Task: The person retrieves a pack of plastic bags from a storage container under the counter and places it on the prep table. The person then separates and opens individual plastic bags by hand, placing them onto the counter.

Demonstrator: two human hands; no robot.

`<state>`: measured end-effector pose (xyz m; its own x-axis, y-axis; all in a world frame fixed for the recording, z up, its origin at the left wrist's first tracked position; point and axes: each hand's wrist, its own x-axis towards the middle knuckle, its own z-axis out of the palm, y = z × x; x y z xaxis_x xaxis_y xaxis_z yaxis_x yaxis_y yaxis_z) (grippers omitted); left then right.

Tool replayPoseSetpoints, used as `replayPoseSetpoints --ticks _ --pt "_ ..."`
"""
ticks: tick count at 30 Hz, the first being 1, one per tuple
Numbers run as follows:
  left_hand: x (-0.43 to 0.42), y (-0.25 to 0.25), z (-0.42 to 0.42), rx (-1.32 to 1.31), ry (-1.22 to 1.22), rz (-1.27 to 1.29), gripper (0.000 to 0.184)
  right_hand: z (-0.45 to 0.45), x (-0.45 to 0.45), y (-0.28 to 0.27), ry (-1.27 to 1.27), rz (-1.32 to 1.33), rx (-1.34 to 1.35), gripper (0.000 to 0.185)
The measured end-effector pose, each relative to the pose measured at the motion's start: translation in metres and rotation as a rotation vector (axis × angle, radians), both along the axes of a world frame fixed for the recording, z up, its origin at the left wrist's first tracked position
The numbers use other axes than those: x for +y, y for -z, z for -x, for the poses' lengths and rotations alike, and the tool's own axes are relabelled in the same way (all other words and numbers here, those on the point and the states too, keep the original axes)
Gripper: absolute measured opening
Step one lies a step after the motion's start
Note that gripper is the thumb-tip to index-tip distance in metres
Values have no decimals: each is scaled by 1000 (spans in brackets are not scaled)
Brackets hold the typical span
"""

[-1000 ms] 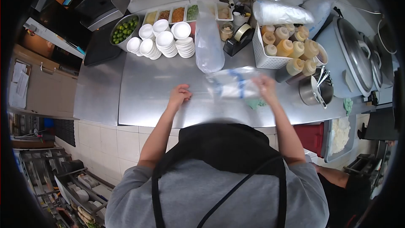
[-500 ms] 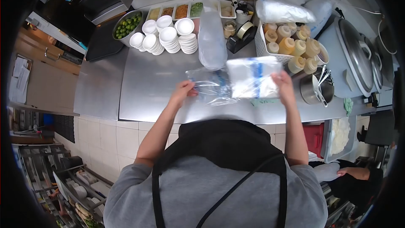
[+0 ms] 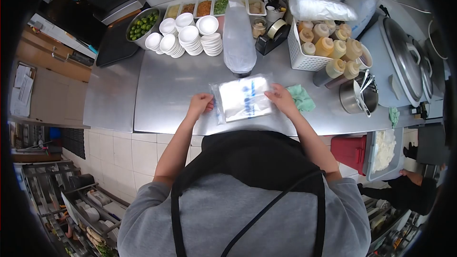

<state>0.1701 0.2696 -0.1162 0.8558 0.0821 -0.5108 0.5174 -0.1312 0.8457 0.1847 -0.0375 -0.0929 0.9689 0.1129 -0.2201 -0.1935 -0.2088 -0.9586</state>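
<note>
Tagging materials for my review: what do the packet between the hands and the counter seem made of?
Packet: glossy film, probably plastic, given its glare and clear edges. Counter: grey, satin metal, likely stainless steel, judging by its soft reflections.

The packet (image 3: 243,99) is glossy plastic; the counter (image 3: 173,85) smooth, sheeny metal; the rag (image 3: 302,98) matt cloth.

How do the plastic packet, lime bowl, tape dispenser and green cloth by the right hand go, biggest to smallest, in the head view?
1. Plastic packet
2. Lime bowl
3. Tape dispenser and green cloth: too alike to rank
</note>
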Motion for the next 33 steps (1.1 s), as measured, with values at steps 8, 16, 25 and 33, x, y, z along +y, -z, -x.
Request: replayPoseSetpoints --ticks 8,16,25,33 --pt "-11 -16 -4 -575 111 -536 14 17 -71 -4 -114 1398 -607 25" --pt "-62 -8 -6 -629 403 -457 14 -4 -32 -26 -225 1155 -655 24" --pt "-65 -26 4 -884 201 -662 33 -3 32 -12 -353 718 -943 20" --pt "-67 -60 11 -444 605 -129 23 8 32 -89 -452 489 -585 10"
